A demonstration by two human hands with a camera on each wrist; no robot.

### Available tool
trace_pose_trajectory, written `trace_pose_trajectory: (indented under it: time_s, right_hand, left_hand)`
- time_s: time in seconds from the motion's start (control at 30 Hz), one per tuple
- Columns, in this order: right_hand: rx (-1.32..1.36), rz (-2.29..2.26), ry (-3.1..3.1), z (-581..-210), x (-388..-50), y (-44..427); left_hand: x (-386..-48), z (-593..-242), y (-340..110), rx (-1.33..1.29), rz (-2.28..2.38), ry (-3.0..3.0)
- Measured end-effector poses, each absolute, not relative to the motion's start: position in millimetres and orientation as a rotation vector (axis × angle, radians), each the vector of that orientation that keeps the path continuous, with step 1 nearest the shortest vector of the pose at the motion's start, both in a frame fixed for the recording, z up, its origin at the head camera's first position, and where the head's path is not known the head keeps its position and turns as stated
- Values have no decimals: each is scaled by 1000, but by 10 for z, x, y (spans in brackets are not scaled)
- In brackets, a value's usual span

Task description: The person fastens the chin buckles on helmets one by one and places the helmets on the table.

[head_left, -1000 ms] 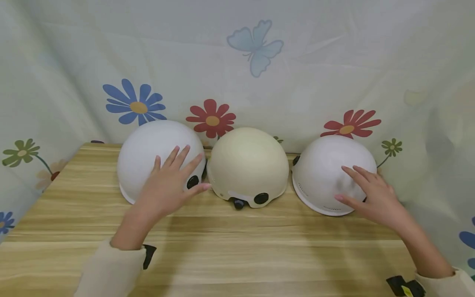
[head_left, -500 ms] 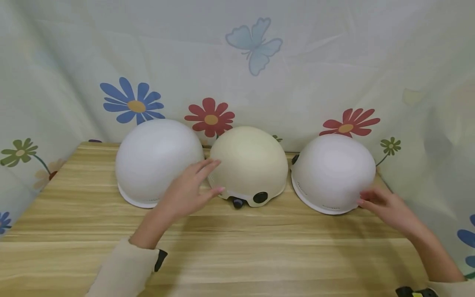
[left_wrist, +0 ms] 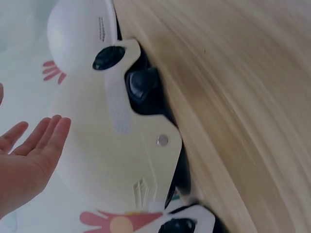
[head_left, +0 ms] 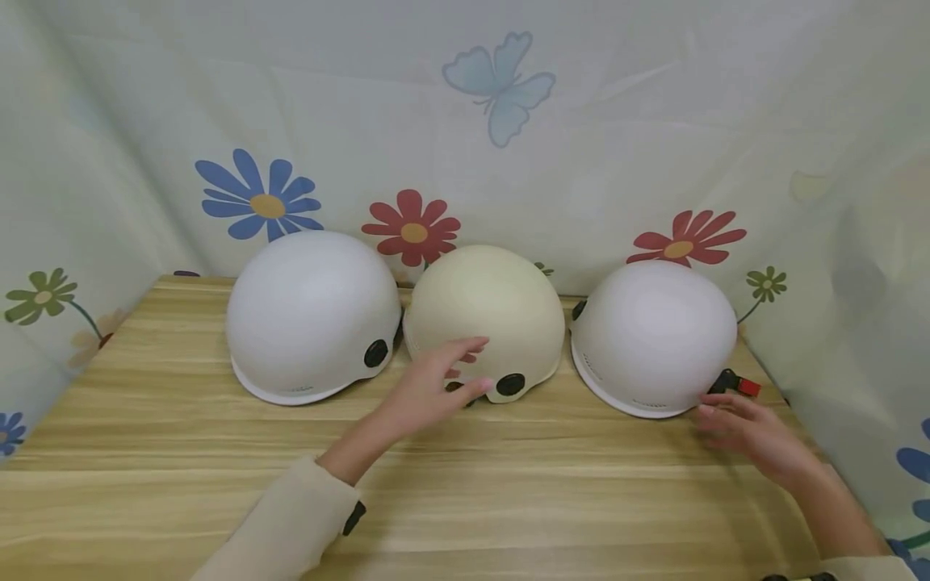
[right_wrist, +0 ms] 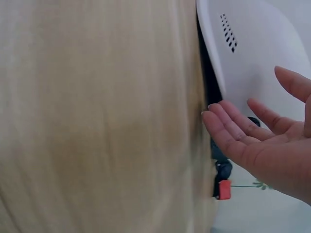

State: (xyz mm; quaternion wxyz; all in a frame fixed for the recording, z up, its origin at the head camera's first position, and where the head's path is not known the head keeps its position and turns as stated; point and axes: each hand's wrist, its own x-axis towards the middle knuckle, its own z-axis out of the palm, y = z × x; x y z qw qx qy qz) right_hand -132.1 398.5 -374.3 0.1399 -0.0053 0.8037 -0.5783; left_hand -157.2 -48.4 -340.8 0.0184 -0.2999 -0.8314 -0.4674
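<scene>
Three helmets stand in a row, domes up: a large white helmet (head_left: pixel 312 315) on the left, a cream helmet (head_left: pixel 487 294) in the middle, and a smaller white helmet (head_left: pixel 654 331) on the right. My left hand (head_left: pixel 425 387) is in front of the cream helmet and hides part of its lower front. In the left wrist view its loosely bent fingers hold nothing; contact with the shell is unclear. My right hand (head_left: pixel 759 436) is beside the lower right rim of the right helmet, fingertips near the rim, gripping nothing. A black strap with a red buckle (head_left: pixel 748 388) pokes out there.
The helmets rest on a wood-grain table (head_left: pixel 465 500), near its back edge. Behind them hangs a pale curtain (head_left: pixel 617 121) printed with flowers and a butterfly, and it also hangs along both sides.
My left hand has moved right, from the left white helmet to the cream one. My right hand has lowered from the right helmet's dome to its rim, and the red buckle now shows.
</scene>
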Motion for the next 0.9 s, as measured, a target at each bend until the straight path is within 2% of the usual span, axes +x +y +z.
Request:
trace_pose_trajectory:
  time_s: [0.2, 0.5, 0.9]
  right_hand:
    - [-155, -1975, 2014, -3844, -1300, 4024]
    - [-11, -1991, 2029, -3866, -1303, 4011]
    - [46, -2049, 1994, -3890, -1322, 3986]
  left_hand:
    - [-1625, -3475, -288, -1006, -1577, -2559]
    - [-1685, -3519, 53, -1055, -1571, -2660]
    - [-1837, -3600, 410, -1028, -1512, -2800]
